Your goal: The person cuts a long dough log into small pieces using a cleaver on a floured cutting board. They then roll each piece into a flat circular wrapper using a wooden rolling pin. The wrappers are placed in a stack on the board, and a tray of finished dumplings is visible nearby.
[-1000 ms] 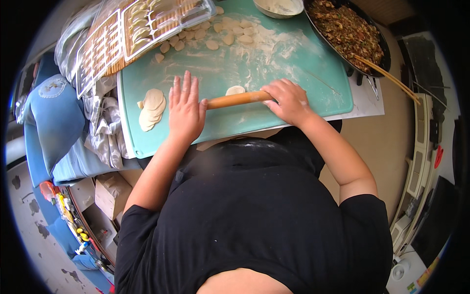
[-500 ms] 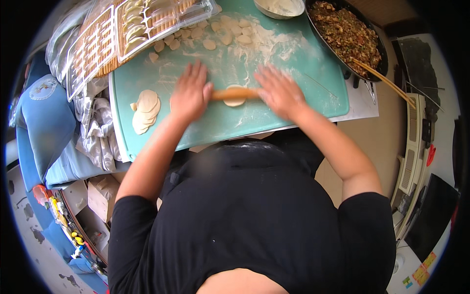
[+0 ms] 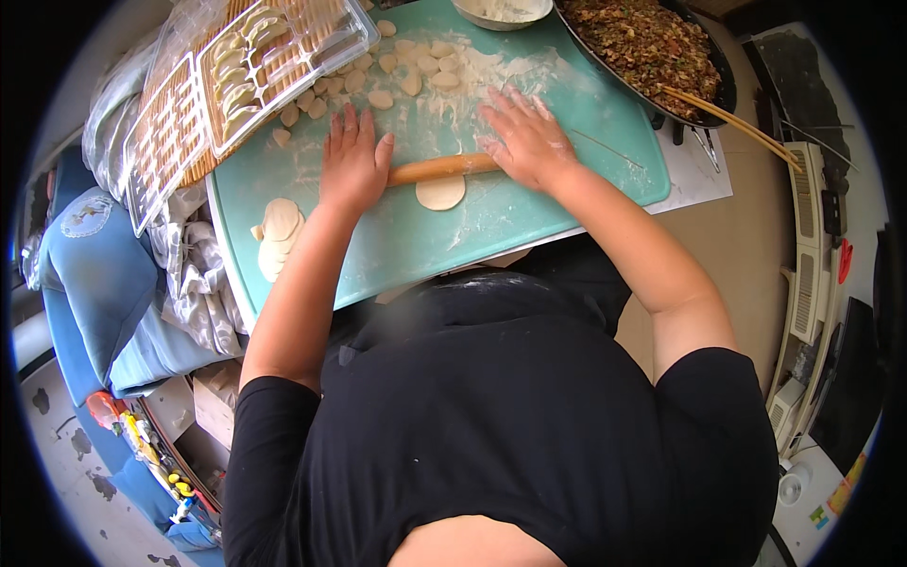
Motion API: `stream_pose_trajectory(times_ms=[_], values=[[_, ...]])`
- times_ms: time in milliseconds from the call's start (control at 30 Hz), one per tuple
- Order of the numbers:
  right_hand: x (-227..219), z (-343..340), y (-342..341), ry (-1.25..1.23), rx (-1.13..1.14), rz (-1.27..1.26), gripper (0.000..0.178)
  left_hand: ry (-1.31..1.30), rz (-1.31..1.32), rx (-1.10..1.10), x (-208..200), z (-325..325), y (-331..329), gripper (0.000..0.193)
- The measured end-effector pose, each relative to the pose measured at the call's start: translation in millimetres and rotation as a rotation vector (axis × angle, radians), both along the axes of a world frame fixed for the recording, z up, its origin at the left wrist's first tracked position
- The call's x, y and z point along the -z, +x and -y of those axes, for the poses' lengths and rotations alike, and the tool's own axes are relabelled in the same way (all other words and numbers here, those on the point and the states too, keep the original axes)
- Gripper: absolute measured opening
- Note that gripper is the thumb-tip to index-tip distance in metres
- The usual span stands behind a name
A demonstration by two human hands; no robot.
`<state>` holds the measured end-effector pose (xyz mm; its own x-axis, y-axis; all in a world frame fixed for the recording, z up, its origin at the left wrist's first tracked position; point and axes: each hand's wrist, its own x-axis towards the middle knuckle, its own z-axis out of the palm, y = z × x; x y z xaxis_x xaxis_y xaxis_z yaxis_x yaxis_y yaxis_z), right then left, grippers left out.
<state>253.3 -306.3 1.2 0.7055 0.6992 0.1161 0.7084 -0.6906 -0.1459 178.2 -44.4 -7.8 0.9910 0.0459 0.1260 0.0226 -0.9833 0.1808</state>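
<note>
A wooden rolling pin [image 3: 436, 170] lies across the green board [image 3: 378, 255]. Flat on its left end rests my left hand [image 3: 355, 163], fingers stretched out and pointing away from me. My right hand [image 3: 529, 142] presses on the other end, its fingers spread and dusted with flour. Under the middle of the pin is a round dough wrapper [image 3: 441, 195], most of it showing on my side of the pin. Several rolled wrappers [image 3: 280, 234] lie overlapping beside my left forearm. Beyond the hands, small dough pieces [image 3: 412, 81] are scattered in loose flour.
A clear plastic tray [image 3: 203, 106] with several folded dumplings [image 3: 233, 80] stands at the far left. At the far right is a pan of chopped filling [image 3: 652, 47], with chopsticks [image 3: 732, 119] jutting out over its rim. A flour bowl [image 3: 503, 11] sits at the back edge.
Both hands have pushed the rolling pin slightly away from me, so more of the wrapper shows on my side. The whole view has shifted a little.
</note>
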Motion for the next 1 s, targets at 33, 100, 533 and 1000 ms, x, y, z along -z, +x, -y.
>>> stream_pose_trajectory(times_ms=[33, 100, 533, 1000], values=[[4, 1, 2, 0.034, 0.059, 0.022, 0.054, 0.004, 0.013, -0.023, 4, 1, 6, 0.056], [2, 15, -28, -0.019, -0.027, -0.032, 0.054, 0.02, -0.012, 0.083, -2, 12, -24, 0.057], [2, 1, -11, -0.041, -0.018, -0.044, 0.059, 0.007, -0.06, 0.023, -7, 6, -7, 0.053], [-18, 44, -80, 0.318, -0.26, -0.198, 0.038, -0.682, -0.297, -0.05, -28, 33, -33, 0.03]])
